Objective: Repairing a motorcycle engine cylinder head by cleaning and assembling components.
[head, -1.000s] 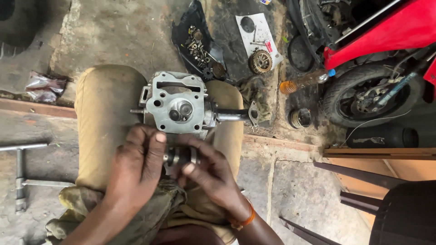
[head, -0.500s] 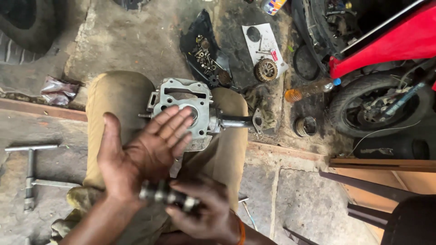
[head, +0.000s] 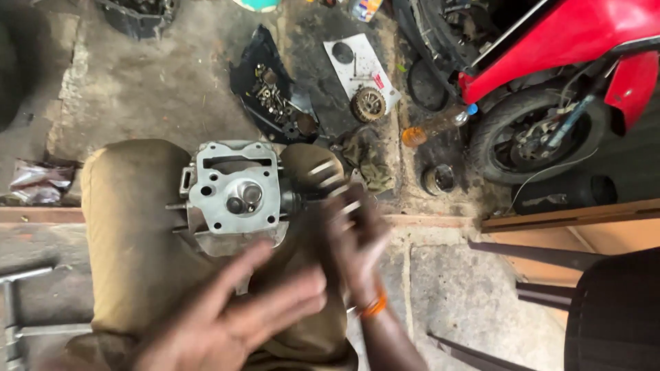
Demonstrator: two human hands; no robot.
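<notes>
Cylinder head [head: 237, 196], grey cast metal, lies centre-left of the frame across the person's lap, on khaki trousers [head: 130, 227]; its flat face is up, showing two round valve faces in the middle recess and bolt holes at the corners. Studs project from its left edge.

Left hand [head: 237, 323], lower centre of the frame: palm open, fingers spread and pointing up-right toward the lower edge of the cylinder head, just short of it. The grip is fully open and has hold of nothing.

Right hand [head: 350, 230], centre of the frame, just right of the cylinder head: strongly motion-blurred, fingers raised. Pale streaks cross the fingertips; whether the grip is closed on a small part cannot be told. An orange wristband [head: 373, 304] sits on the wrist.

Surroundings, on a concrete floor [head: 137, 89]:
- black tray of small metal parts [head: 275, 103], upper centre;
- toothed sprocket [head: 368, 104] on a white sheet [head: 357, 65], upper centre;
- bottle with orange liquid [head: 433, 127], right of centre;
- red motorcycle [head: 550, 41] with its wheel [head: 540, 137], upper right;
- T-handle wrench [head: 14, 302], lower left.
</notes>
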